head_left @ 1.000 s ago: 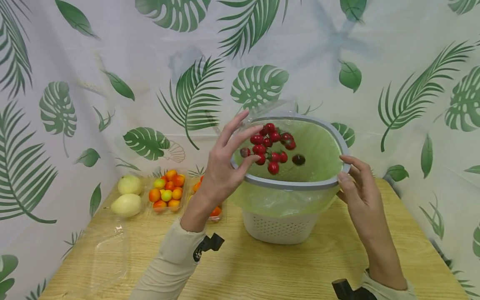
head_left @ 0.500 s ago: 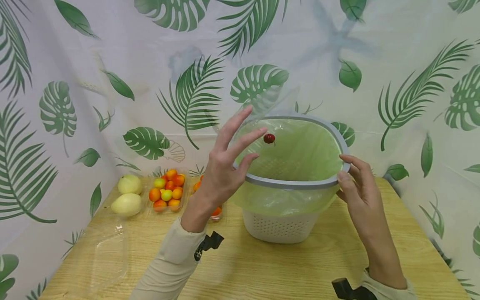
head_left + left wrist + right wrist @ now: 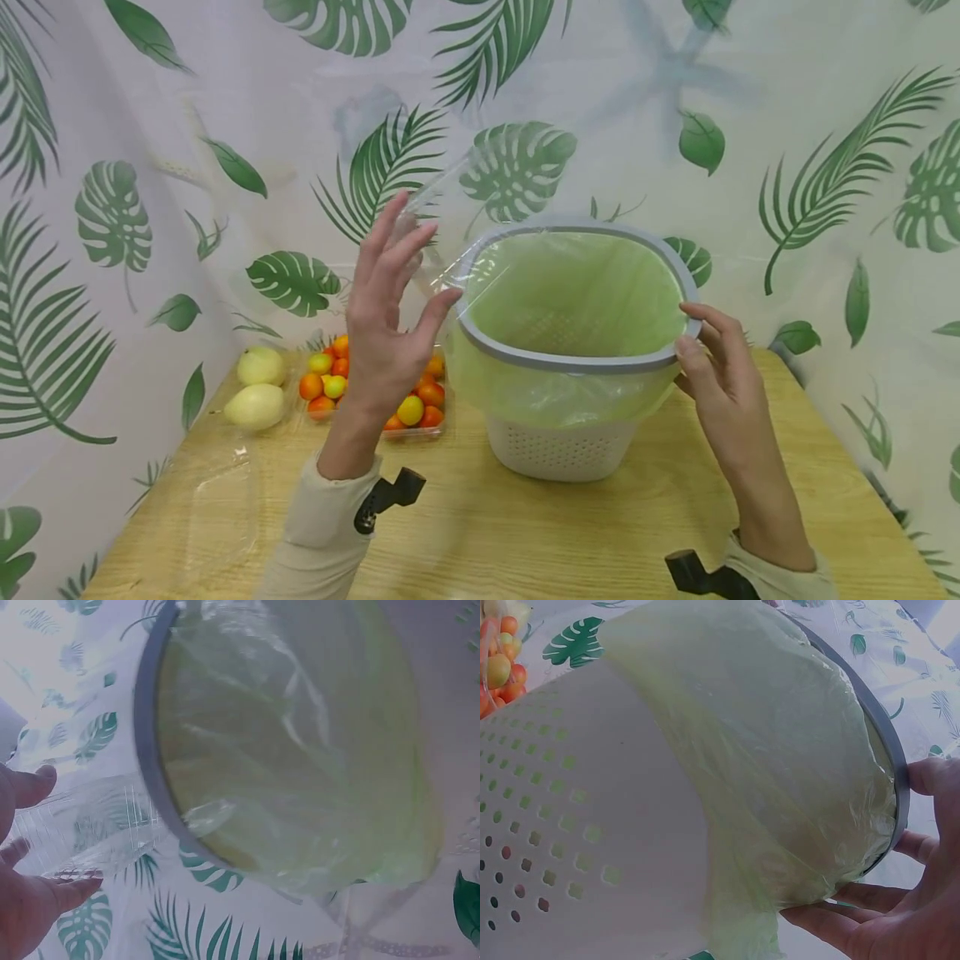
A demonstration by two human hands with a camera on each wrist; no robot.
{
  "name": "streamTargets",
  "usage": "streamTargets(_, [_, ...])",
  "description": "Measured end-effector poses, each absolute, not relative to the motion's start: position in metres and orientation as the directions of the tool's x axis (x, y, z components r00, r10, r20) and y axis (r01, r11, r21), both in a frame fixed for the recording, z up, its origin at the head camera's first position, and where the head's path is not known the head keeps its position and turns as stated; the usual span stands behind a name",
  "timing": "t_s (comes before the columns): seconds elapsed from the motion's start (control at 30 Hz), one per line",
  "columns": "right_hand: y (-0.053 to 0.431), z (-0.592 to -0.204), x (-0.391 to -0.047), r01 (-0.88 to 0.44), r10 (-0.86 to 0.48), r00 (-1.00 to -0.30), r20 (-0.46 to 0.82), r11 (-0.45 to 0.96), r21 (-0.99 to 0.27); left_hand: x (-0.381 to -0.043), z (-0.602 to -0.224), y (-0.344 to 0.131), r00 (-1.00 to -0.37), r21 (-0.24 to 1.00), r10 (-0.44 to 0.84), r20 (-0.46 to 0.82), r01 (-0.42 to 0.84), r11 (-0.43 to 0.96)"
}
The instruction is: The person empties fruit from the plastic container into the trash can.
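My left hand (image 3: 390, 333) holds a clear plastic container (image 3: 97, 821) between thumb and spread fingers, at the left side of the bin. The container is tilted, no fruit shows in it, and it overlaps the bin's rim in the head view. A white perforated bin (image 3: 558, 450) stands upright with a grey rim ring (image 3: 577, 362) and a yellow-green bag (image 3: 577, 400) folded over its edge. On the bin's right side, my right hand (image 3: 731, 400) pinches the rim, thumb in front. The bottom of the bin's inside is hidden.
Two pale yellow-green fruits (image 3: 255, 407) lie at the table's back left. Beside them are clear boxes of small orange and yellow fruits (image 3: 410, 410), partly behind my left hand. A clear plastic lid or tray (image 3: 225, 508) lies at the front left.
Small red tomatoes tumbled from the container into the bin, the last one falling half a second ago. My left hand has since moved left with the container. The right hand stays on the rim.
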State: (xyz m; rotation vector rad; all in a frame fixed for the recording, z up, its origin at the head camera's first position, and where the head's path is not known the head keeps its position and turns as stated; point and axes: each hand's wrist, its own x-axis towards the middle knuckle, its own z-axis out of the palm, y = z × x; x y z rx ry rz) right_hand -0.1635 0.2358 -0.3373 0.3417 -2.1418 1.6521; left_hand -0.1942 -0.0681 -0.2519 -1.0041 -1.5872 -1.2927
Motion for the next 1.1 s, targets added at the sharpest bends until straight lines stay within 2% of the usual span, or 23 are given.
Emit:
streamTargets(0.13, [0.235,-0.337,-0.164,-0.442,0.053,-0.881,0.47,0.265,-0.857,-0.185,-0.253,-0.083,-0.44,0.439,0.009,0.898,0.896,0.073])
streamTargets(0.3, [0.235,-0.337,-0.164,-0.437,0.054,-0.884,0.465,0.261,-0.861,-0.174,-0.259,-0.102,-0.536,0.536,-0.041,0.843,0.844,-0.019])
streamTargets(0.43, [0.235,-0.337,-0.164,-0.432,0.057,-0.885,0.461,0.267,-0.861,-0.167,-0.268,-0.119,-0.59,0.578,-0.059,0.805,0.803,-0.145])
streamTargets(0.57, [0.235,-0.338,-0.163,-0.432,0.057,-0.885,0.462,0.264,-0.862,-0.161,-0.28,-0.14,-0.622,0.602,-0.045,0.782,0.771,-0.206])
streamTargets(0.73, [0.234,-0.338,-0.164,-0.434,0.054,-0.885,0.462,0.259,-0.863,-0.153,-0.3,-0.17,-0.662,0.646,-0.007,0.749,0.732,-0.216])
streamTargets(0.93, [0.233,-0.337,-0.164,-0.43,0.057,-0.887,0.459,0.264,-0.863,-0.143,-0.326,-0.195,-0.751,0.748,0.026,0.66,0.654,-0.117])
streamTargets(1.1, [0.234,-0.336,-0.163,-0.43,0.06,-0.887,0.458,0.254,-0.866,-0.139,-0.351,-0.21,-0.794,0.805,0.132,0.593,0.587,-0.089])
